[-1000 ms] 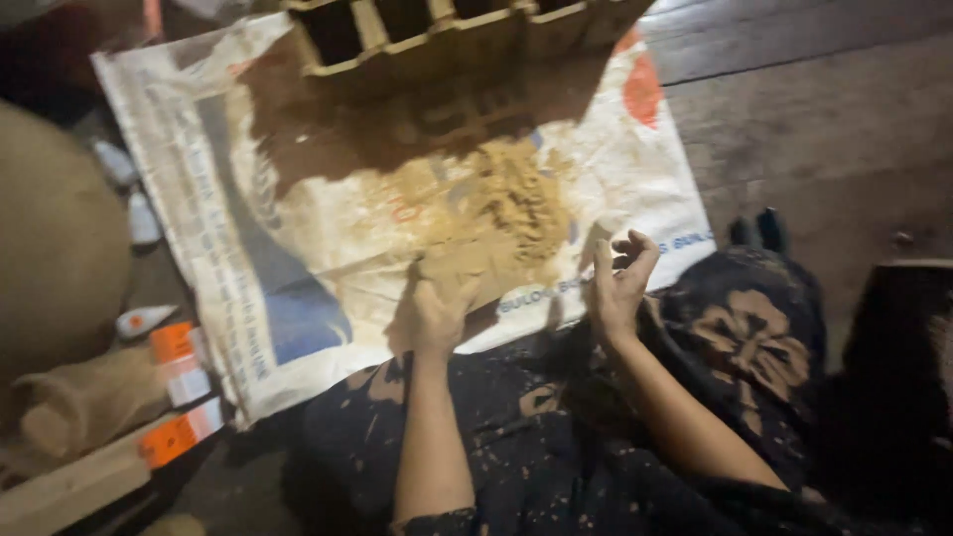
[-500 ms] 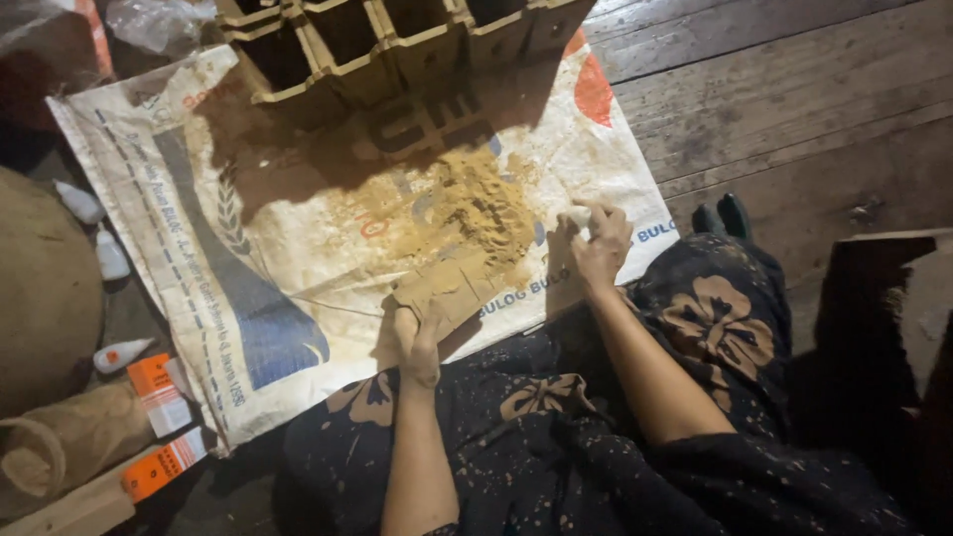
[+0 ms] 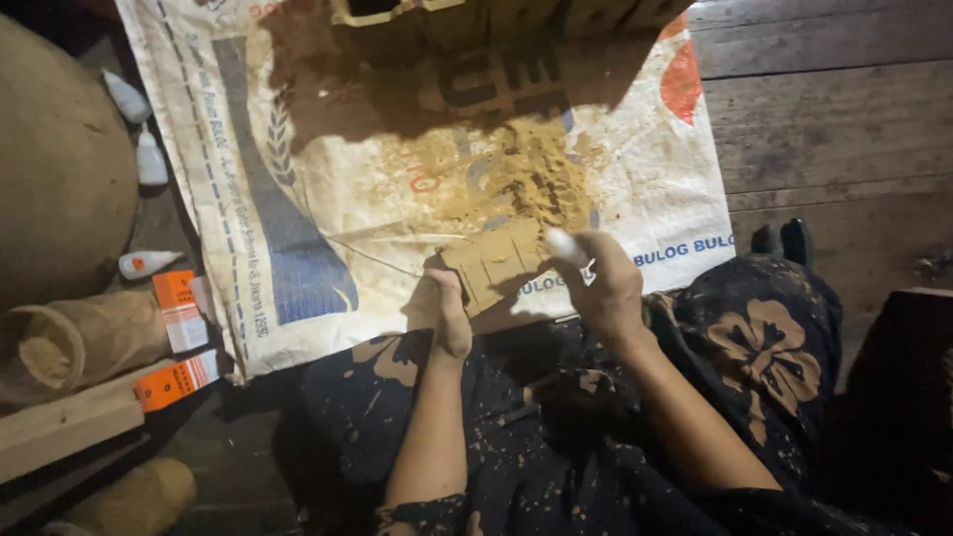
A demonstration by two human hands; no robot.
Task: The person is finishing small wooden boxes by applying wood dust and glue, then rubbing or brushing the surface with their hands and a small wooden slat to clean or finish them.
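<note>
A tan wooden piece (image 3: pixel 493 264) sits over the lap at the white sack's (image 3: pixel 298 199) near edge. The left hand (image 3: pixel 444 310) grips its lower corner; the right hand (image 3: pixel 602 283) pinches a small white object (image 3: pixel 562 243) against it. Sawdust (image 3: pixel 526 174) lies just beyond.

Sawdust pile (image 3: pixel 531 179) and wooden frame (image 3: pixel 496 20) block forward; floorboards (image 3: pixel 824 119) open rightward.
</note>
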